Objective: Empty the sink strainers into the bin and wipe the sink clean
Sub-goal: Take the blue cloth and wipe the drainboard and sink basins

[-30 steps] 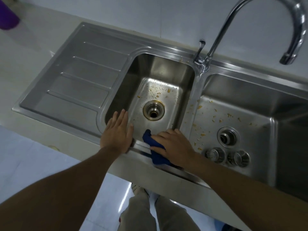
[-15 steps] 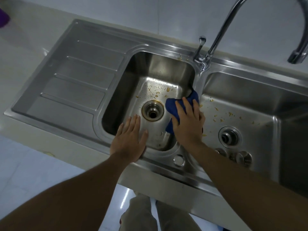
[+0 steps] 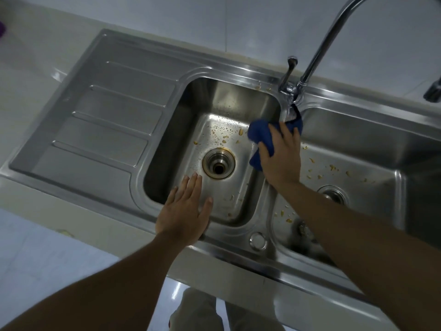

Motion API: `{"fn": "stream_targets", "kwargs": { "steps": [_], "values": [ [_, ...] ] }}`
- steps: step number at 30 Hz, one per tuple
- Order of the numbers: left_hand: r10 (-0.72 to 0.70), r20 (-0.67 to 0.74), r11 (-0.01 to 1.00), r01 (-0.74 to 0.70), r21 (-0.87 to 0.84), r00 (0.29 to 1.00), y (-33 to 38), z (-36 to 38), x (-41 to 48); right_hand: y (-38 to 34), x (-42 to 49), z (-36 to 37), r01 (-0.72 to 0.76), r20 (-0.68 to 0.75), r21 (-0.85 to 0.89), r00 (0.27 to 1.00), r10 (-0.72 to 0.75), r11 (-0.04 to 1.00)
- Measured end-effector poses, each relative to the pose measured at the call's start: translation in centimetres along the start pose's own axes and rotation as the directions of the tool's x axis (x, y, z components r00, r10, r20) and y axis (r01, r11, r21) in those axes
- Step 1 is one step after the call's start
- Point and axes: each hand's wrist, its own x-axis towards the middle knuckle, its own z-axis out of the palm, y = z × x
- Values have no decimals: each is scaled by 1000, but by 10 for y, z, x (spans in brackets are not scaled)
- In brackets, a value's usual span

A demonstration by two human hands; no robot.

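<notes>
A steel double sink [image 3: 238, 70] fills the view. My right hand [image 3: 280, 158] presses a blue cloth [image 3: 261, 134] with straight fingers against the divider between the two basins, just below the tap base. My left hand [image 3: 185, 211] lies flat, fingers straight, on the front rim of the left basin. The left basin's drain [image 3: 218, 164] is open, with no strainer in it. Yellow food scraps [image 3: 224, 140] dot the floors of both basins. The right basin's drain [image 3: 334, 195] shows partly behind my right forearm, which also hides most of a metal strainer [image 3: 304, 229].
A chrome gooseneck tap [image 3: 317, 51] with a lever rises behind the divider. A ribbed draining board [image 3: 107, 115] lies left of the basins. White worktop surrounds the sink. A round chrome cap [image 3: 258, 240] sits on the front rim.
My right hand has slid the cloth from the front rim up along the divider to the back near the tap. My left hand has shifted a little right along the front rim.
</notes>
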Motion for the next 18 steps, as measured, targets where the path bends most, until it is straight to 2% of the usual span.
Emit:
{"fn": "stream_targets", "kwargs": {
  "steps": [2,4,9,10,12,15,18],
  "values": [
    [-2,0,1000,2,8,1000,0,0,1,10,-3,-2,110,68,-64,992,-105,992],
    [-6,3,1000,5,10,1000,1,0,0,15,26,-7,159,121,-131,982,-143,979],
    [-1,7,1000,1,2,1000,-1,-1,0,4,74,-5,-14,38,-135,999,19,991],
    [1,8,1000,-1,2,1000,-1,0,0,2,64,-3,-11,12,-145,1000,13,989],
    [0,3,1000,0,-1,1000,0,0,-1,4,39,-2,94,7,-181,996,-94,979],
    [-2,3,1000,2,-2,1000,0,0,1,15,39,-11,217,71,-167,976,-208,962],
    [0,6,1000,0,-9,1000,0,1,2,12,76,-10,138,70,-202,990,-126,970]
  ]
}}
